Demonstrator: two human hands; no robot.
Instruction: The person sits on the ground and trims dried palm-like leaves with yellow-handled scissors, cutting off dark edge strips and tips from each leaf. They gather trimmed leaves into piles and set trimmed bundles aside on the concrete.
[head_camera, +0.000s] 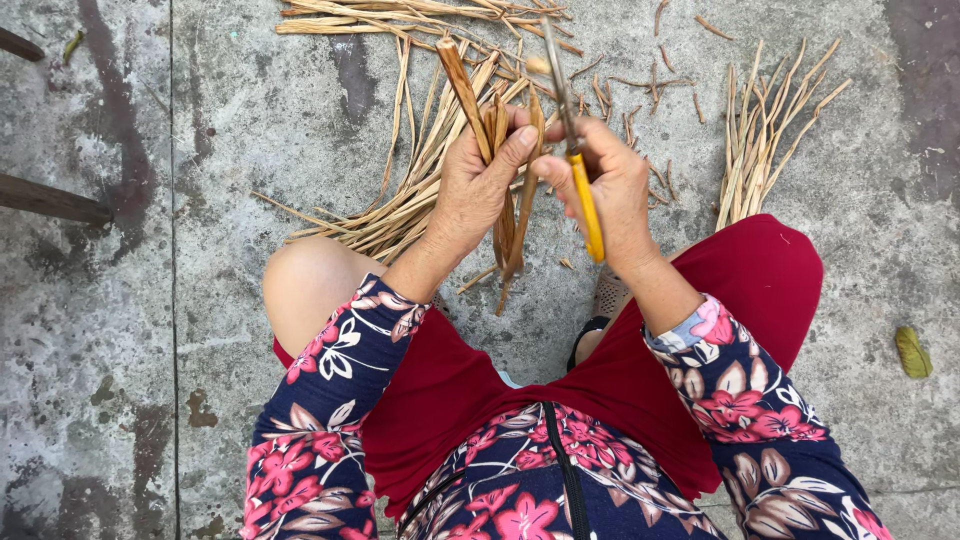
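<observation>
Grey concrete floor (120, 330), stained and cracked, fills the whole scene, and a person sits low on it with knees apart. Nearest are the flowered sleeves and red shorts. Just beyond the knees, the left hand (478, 185) is closed round a few dry brown strips (508, 215), thumb pressed over them, so that their ends stick up above the fingers and hang down below the palm. One broader strip (462, 85) rises from that grip, tilted away to the left. Right beside the left hand, almost touching it, the right hand (612, 190) is shut on a knife (578, 160) with a yellow handle; the handle runs down past the wrist and the dark blade points up, away from the body, close beside the held strips. Under the left hand and spreading to its left lies a loose pile of strips (400, 205) flat on the floor. Well to the right of the hands, a second bundle (765, 140) fans out. Farther off, past the left hand, more strips (400, 20) lie crosswise, with short scraps (650, 90) scattered near them. Far right of the hands a green leaf (911, 352) lies alone. At the left edge, two dark wooden legs (50, 198) poke in.
</observation>
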